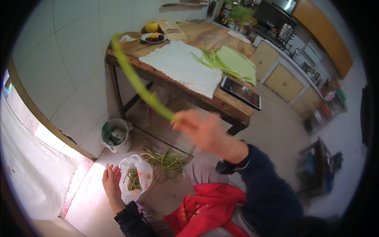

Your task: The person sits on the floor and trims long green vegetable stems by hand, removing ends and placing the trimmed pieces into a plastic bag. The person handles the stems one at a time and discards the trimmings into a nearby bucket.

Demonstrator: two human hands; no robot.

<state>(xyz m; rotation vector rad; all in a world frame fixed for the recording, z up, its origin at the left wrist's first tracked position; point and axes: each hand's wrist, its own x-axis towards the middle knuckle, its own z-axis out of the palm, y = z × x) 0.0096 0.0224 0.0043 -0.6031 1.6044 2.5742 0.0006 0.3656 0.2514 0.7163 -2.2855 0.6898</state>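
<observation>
Raised over the floor in front of the table, my right hand [204,131] pinches one end of a long green vegetable stalk [139,86]. The stalk is blurred and slants up to the left. Low on the left, my left hand [112,179] is beside a white plastic bag [146,173]. A tiny pale piece shows at its fingertips, but whether they grip it is unclear. Inside the bag lie wilted green-brown trimmings [133,179]. A heap of thin green stalks [165,160] rests on the floor just right of the bag.
On the wooden table [204,29] are a white cloth [180,63], leafy green stalks [217,63], a light green sheet [239,60], a tablet [241,92], a plate of food [154,38] and a yellow fruit [151,26]. A bucket [117,136] stands by the table leg.
</observation>
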